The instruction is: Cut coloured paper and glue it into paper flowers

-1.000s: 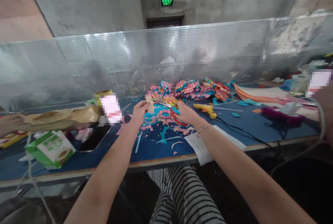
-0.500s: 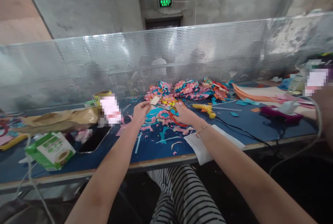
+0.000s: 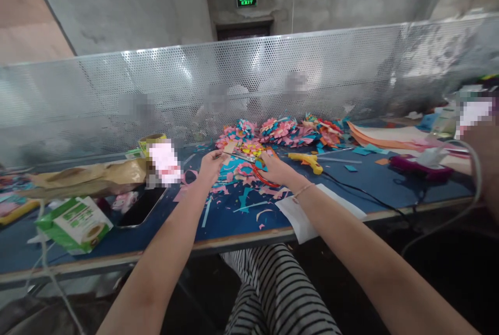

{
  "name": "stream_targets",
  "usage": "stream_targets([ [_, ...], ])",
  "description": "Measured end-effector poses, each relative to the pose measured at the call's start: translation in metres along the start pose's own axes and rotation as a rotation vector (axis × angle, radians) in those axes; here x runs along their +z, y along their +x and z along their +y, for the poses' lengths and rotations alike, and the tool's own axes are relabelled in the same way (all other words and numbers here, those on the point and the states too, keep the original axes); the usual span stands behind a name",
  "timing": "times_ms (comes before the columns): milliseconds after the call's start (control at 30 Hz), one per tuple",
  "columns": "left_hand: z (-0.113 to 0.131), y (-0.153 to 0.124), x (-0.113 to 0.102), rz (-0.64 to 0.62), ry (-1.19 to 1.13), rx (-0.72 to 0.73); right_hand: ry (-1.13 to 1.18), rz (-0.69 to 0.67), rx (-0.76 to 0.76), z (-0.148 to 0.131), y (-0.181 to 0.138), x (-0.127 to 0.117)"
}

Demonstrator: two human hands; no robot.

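Observation:
Between the thumb and fingers of my left hand [image 3: 211, 166] is a small pale cream piece of paper [image 3: 231, 146]. My right hand [image 3: 276, 170] is closed round the red handles of a pair of scissors [image 3: 245, 157]. Their metal blades point left and lie against the lower part of the paper, close to my left fingertips. Whether the blades have cut into it I cannot tell. Under and around both hands lie pink and blue paper scraps [image 3: 244, 200]. Just behind are pink, blue and yellow paper flowers [image 3: 278, 131].
A yellow glue gun [image 3: 306, 159] with a black cord lies right of my hands, near white paper [image 3: 298, 218]. Further right are a purple device [image 3: 421, 169] and coloured sheets [image 3: 384, 135]. At left are a phone [image 3: 142, 205], a green box [image 3: 76, 224] and brown wrapping [image 3: 91, 176].
Both hands keep their hold and have barely moved. The cream paper and the scissor blades have shifted slightly against each other. The whole view has moved a little.

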State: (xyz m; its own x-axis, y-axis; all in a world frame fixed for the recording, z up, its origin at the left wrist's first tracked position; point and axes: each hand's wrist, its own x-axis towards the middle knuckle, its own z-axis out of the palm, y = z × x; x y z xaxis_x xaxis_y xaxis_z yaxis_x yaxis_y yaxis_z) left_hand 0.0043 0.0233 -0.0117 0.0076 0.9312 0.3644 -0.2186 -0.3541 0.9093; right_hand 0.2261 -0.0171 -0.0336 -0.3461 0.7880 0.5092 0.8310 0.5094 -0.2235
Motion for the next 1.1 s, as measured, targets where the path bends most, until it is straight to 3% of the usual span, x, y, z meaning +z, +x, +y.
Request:
stream_targets([
  [267, 0.0079, -0.0108, 0.0054, -0.06, 0.054, -0.078, 0.023, -0.013, -0.016, -0.0005, 0.0006, 0.0007],
  [1100, -0.0002, -0.0098, 0.0089, -0.064, 0.067, 0.004, 0.072, -0.006, -0.027, -0.0052, 0.0003, 0.0031],
])
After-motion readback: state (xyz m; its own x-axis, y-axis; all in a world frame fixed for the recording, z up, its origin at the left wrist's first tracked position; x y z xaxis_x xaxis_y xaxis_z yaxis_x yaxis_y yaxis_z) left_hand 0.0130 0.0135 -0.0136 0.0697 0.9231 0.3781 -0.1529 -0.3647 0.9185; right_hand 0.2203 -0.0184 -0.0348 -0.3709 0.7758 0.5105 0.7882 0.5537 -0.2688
